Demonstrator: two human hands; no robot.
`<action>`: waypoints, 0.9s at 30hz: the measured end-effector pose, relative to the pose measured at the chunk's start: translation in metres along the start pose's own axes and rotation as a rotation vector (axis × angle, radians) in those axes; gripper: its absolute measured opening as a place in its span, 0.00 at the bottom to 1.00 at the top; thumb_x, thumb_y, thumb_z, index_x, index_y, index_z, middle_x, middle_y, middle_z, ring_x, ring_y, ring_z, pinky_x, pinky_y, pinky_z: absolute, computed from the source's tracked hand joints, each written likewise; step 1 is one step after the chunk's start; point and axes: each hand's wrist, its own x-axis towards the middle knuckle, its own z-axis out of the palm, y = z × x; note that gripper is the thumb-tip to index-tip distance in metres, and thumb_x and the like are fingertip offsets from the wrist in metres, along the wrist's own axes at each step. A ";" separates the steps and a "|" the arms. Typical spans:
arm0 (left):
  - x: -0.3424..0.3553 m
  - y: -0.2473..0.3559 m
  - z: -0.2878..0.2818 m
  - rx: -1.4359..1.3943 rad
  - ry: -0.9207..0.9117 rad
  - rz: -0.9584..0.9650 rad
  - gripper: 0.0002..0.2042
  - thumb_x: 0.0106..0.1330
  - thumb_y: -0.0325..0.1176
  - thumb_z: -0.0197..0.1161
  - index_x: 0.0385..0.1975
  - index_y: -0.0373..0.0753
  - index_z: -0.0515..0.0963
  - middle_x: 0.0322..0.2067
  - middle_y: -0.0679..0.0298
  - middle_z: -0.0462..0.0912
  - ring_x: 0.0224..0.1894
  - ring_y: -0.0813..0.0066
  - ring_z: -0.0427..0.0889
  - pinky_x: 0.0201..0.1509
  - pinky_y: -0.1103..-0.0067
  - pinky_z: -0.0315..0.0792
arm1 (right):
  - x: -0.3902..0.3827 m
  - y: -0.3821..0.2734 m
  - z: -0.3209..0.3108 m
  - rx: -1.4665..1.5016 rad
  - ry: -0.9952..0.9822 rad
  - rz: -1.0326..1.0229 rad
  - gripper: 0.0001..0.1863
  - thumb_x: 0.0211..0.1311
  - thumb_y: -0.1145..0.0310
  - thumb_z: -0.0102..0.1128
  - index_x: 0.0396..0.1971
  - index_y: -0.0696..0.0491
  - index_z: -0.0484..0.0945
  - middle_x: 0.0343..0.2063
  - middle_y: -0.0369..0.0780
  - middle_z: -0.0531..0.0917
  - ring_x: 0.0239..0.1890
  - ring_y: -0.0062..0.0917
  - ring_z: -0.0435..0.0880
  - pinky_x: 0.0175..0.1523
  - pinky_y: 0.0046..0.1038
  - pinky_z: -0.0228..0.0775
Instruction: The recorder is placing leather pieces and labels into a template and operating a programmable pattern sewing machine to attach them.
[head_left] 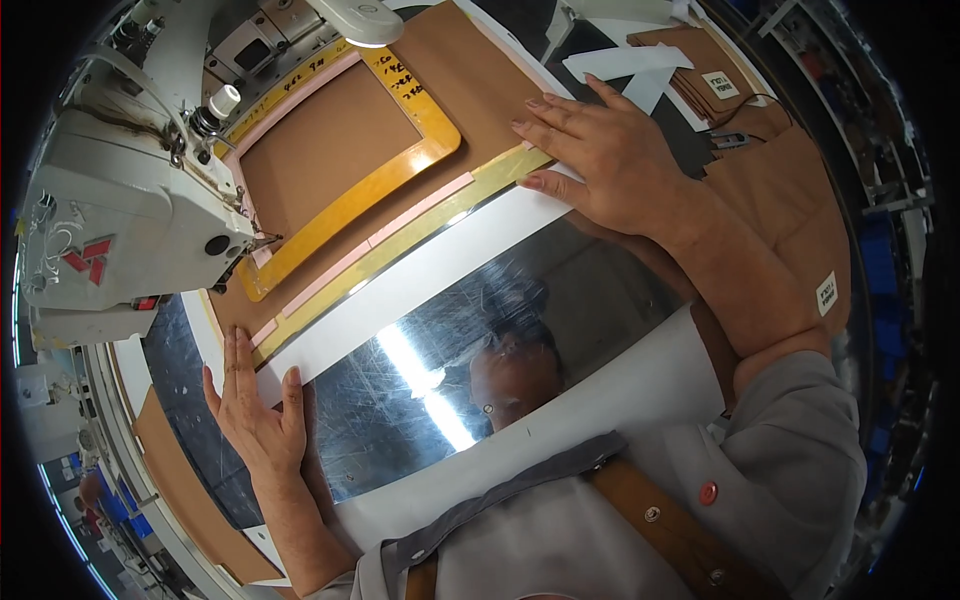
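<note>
My left hand (252,410) rests with fingers apart on the lower-left end of a brown panel (480,75) and the white strip (415,255) along it. My right hand (610,160) lies spread on the same assembly farther right, fingertips on the brown panel, thumb by the yellow strip (480,180) edged with pink pieces (420,205). A yellow template frame (360,215) with handwritten markings sits on the panel, its left side under the white sewing machine (150,200). A shiny metal plate (420,420) lies below the white strip, reflecting light and a person.
Stacked brown pieces (655,40) and pale offcuts (600,62) lie at upper right, near a small silver tool (730,141). More brown material (790,200) is at right and another brown board (175,470) at lower left. Shelves with blue items (880,290) stand beyond the right edge.
</note>
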 end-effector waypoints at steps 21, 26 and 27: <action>0.004 0.001 -0.001 -0.035 0.101 -0.004 0.30 0.65 0.46 0.62 0.65 0.37 0.75 0.63 0.54 0.79 0.67 0.59 0.77 0.77 0.57 0.56 | 0.009 -0.005 -0.018 0.064 0.002 -0.127 0.26 0.63 0.48 0.66 0.52 0.52 0.85 0.49 0.46 0.87 0.56 0.38 0.85 0.60 0.39 0.75; 0.010 0.002 0.001 -0.081 0.102 0.019 0.29 0.64 0.45 0.63 0.64 0.37 0.76 0.62 0.53 0.80 0.67 0.58 0.77 0.76 0.58 0.58 | 0.007 -0.001 -0.013 0.075 -0.033 -0.117 0.26 0.64 0.48 0.66 0.53 0.52 0.84 0.49 0.45 0.87 0.56 0.38 0.85 0.61 0.39 0.75; 0.009 0.001 0.001 -0.098 0.060 0.011 0.30 0.63 0.47 0.64 0.63 0.36 0.77 0.62 0.53 0.80 0.68 0.57 0.76 0.76 0.58 0.58 | 0.010 -0.004 -0.018 0.112 -0.014 -0.097 0.26 0.64 0.47 0.65 0.53 0.52 0.84 0.50 0.45 0.87 0.56 0.38 0.85 0.61 0.38 0.76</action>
